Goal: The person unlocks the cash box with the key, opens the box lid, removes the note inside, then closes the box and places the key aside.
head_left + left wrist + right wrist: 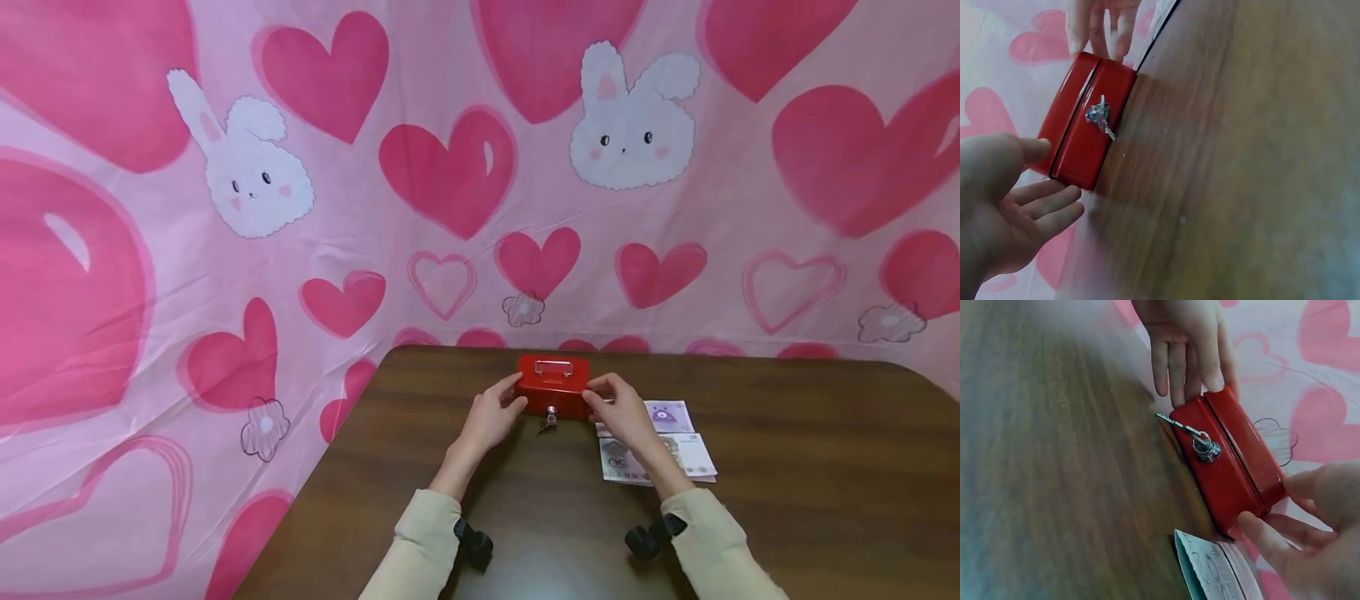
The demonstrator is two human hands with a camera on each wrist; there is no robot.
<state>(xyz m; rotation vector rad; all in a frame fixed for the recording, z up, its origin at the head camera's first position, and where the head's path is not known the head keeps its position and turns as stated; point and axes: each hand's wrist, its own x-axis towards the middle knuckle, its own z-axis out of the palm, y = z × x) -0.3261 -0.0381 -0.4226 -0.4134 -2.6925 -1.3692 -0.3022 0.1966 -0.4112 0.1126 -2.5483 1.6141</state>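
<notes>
A small red metal cash box (555, 402) sits at the far side of the table, its lid down and a folding handle (553, 367) on top. Keys (1179, 424) hang from the lock (1205, 450) on its front. My left hand (491, 414) holds the box's left end, the thumb near the lid's edge in the left wrist view and the other fingers along the side. At the right end my right hand (621, 410) holds it too, thumb at the front corner. The undersides of some fingers are hidden by the box.
Banknotes (701, 454) lie on the brown wooden table (810, 483) beside and partly under my right forearm. Behind the table's far edge hangs a pink cloth (442, 292) with hearts and rabbits. A black camera is strapped to each wrist.
</notes>
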